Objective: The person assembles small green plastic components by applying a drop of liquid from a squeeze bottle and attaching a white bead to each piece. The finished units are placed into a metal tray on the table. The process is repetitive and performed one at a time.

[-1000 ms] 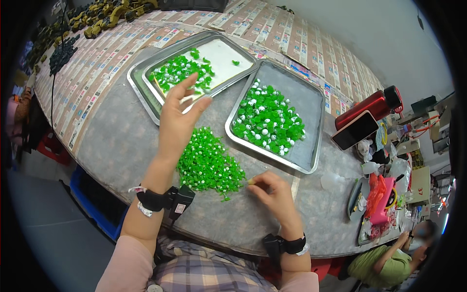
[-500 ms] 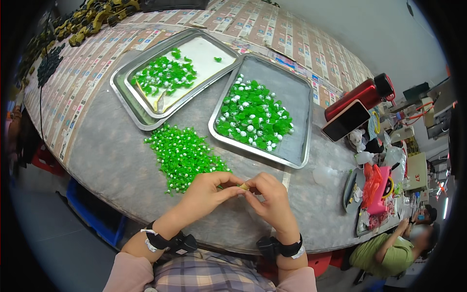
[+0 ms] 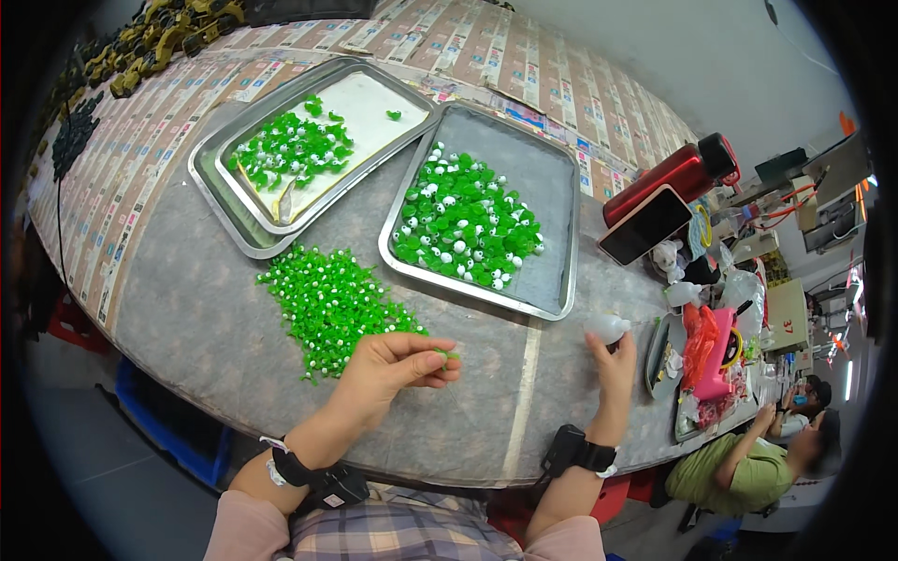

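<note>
My left hand (image 3: 385,372) is closed in a pinch over the front of the table, with a small green plastic piece (image 3: 450,354) at its fingertips. Farther right, my right hand (image 3: 614,366) has its thumb and fingers around a small translucent white plastic bottle (image 3: 608,327). Just beyond my left hand lies a loose pile of small green pieces with white dots (image 3: 327,304). A metal tray (image 3: 545,187) behind it holds a heap of green pieces with white eyeball-like balls. To its left, similar pieces lie in a smaller tray (image 3: 382,154) set inside a larger metal one.
A red bottle (image 3: 664,182) and a phone (image 3: 645,224) leaning on it stand at the right. Nearer are a dark dish (image 3: 658,355), a pink holder (image 3: 716,360) and plastic bags. A person in green (image 3: 730,472) sits at the far right. Yellow parts (image 3: 159,47) lie far left.
My right hand has left my left hand and moved right to the translucent bottle. The left hand stays near its place, the green piece now showing at its fingertips. The view has shifted slightly.
</note>
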Demonstrator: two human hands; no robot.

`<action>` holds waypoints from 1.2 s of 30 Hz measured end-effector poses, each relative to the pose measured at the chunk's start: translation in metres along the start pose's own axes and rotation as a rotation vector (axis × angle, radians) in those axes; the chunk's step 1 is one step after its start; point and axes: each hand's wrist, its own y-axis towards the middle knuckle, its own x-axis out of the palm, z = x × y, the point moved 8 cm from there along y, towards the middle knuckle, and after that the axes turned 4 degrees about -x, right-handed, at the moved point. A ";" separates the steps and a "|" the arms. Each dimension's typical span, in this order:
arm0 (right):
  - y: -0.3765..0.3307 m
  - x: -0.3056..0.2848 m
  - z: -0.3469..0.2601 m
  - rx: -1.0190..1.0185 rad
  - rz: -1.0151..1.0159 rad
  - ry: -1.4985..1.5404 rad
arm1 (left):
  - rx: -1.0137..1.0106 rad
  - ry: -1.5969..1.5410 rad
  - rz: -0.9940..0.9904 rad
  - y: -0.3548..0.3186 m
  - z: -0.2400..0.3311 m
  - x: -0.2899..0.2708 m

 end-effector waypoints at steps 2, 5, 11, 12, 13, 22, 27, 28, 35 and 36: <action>0.000 0.004 0.002 0.017 -0.060 0.135 | -0.002 -0.033 0.009 0.002 -0.001 -0.004; -0.010 0.010 -0.069 0.028 0.040 0.509 | -0.015 -0.103 0.024 0.004 -0.005 -0.017; -0.036 0.014 -0.150 -0.263 0.155 0.538 | -0.062 -0.224 -0.028 0.005 -0.003 -0.013; -0.040 0.016 -0.161 -0.296 0.202 0.535 | -0.064 -0.226 -0.034 0.005 -0.002 -0.012; -0.043 0.022 -0.169 -0.251 0.218 0.550 | -0.066 -0.229 -0.038 0.004 -0.002 -0.012; -0.060 0.054 -0.176 -0.329 0.152 0.582 | -0.078 -0.228 -0.092 0.005 -0.009 -0.008; -0.060 0.056 -0.181 -0.313 0.143 0.462 | -0.087 -0.220 -0.090 0.005 -0.009 -0.007; -0.060 0.056 -0.181 -0.313 0.138 0.463 | -0.087 -0.220 -0.089 0.005 -0.009 -0.007; -0.060 0.060 -0.182 -0.330 0.103 0.417 | -0.087 -0.223 -0.094 0.005 -0.010 -0.008; -0.060 0.061 -0.182 -0.341 0.101 0.402 | -0.089 -0.224 -0.095 0.005 -0.010 -0.007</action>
